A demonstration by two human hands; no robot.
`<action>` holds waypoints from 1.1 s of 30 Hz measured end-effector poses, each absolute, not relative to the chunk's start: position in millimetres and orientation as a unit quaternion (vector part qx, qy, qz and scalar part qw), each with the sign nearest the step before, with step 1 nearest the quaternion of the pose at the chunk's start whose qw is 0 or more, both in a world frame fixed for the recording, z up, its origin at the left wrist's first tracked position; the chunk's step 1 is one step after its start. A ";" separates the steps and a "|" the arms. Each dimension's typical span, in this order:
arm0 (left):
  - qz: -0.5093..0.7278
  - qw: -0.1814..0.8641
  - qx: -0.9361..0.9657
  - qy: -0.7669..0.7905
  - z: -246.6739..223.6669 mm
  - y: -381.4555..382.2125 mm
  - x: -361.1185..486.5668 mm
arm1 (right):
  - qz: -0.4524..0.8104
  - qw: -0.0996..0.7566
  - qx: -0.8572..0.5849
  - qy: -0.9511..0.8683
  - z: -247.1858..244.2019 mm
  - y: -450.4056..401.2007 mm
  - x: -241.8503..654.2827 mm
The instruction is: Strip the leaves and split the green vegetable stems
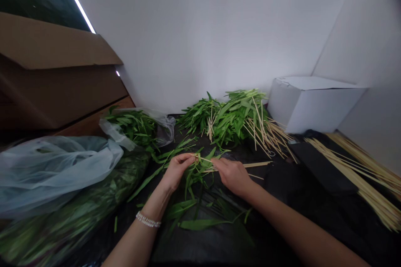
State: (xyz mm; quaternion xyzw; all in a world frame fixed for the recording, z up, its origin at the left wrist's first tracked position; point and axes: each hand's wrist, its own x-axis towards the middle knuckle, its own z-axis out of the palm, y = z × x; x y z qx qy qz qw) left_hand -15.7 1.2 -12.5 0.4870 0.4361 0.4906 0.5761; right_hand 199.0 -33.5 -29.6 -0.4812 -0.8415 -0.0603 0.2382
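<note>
In the head view, the step in hand appears to be fitting greens (196, 172) onto a thin stick (205, 159). The left hand (178, 169) pinches its left end; the right hand (233, 176) grips farther right. The next move likely calls for holding the stick steady. It spans between the hands, greens hanging from it, a leafy heap (233, 119) beyond on the far side.

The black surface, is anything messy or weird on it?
A little messy: loose leaves lie scattered on the black surface, apart from the leafy heap near the wall. Sticks poke from the heap at uneven angles. Nothing looks broken.
</note>
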 end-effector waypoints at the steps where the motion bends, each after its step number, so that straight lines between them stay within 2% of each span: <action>1: 0.485 0.574 0.494 0.437 -11.9 0.3 -14.5 | -0.061 0.242 -0.479 -0.841 -29.7 -33.5 198.6; 6: 0.485 0.525 0.549 0.433 -5.3 -4.7 -11.2 | -0.060 0.289 -0.464 -0.835 -31.2 -33.3 196.8; 11: 0.409 0.447 0.674 0.423 -1.8 -6.1 -10.8 | -0.047 0.350 -0.428 -0.832 -33.3 -30.3 197.2; 16: 0.514 0.375 0.609 0.474 -8.4 5.7 -20.0 | -0.012 0.469 -0.454 -0.757 -27.8 -23.7 209.9; 20: 0.557 0.344 0.580 0.484 -16.0 17.2 -31.3 | 0.006 0.509 -0.513 -0.691 -20.6 -22.3 220.3; 24: 0.477 0.295 0.663 0.496 -21.9 19.4 -36.5 | 0.021 0.532 -0.527 -0.662 -16.1 -24.3 221.6; 30: 0.283 0.146 0.836 0.447 -20.2 9.7 -31.8 | 0.035 0.535 -0.536 -0.652 -15.3 -24.8 219.8; 33: 0.275 0.098 0.840 0.457 -18.5 9.5 -32.4 | 0.042 0.536 -0.530 -0.656 -15.1 -25.0 220.0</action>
